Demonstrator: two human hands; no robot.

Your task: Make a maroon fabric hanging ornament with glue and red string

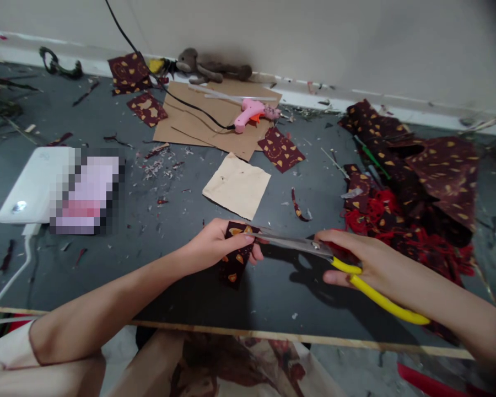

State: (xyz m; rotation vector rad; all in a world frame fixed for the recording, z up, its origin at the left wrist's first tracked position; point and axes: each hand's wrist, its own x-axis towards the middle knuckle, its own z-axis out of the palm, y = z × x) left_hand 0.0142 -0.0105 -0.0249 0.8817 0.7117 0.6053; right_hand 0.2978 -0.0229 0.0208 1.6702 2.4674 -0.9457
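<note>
My left hand (215, 242) pinches a small piece of dark maroon fabric (233, 270) printed with gold shapes, its lower end hanging down. In my right hand (355, 253) is a pair of scissors (391, 307) with yellow handles. The blades point left and reach the fabric's right edge, by my left thumb. Whether they are cutting into the cloth I cannot tell. Just beyond my hands lies a cream-coloured square (237, 184) of cloth. A maroon patterned square (281, 149) rests behind it to the right.
A pink glue gun (248, 114) with a black cord lies on brown cardboard (182, 118). At right is a heap of maroon fabric (442, 176) with red fringe (380, 212). A white power bank (37, 184) and a phone (89, 193) sit left. A grey stuffed toy (215, 69) lies against the wall.
</note>
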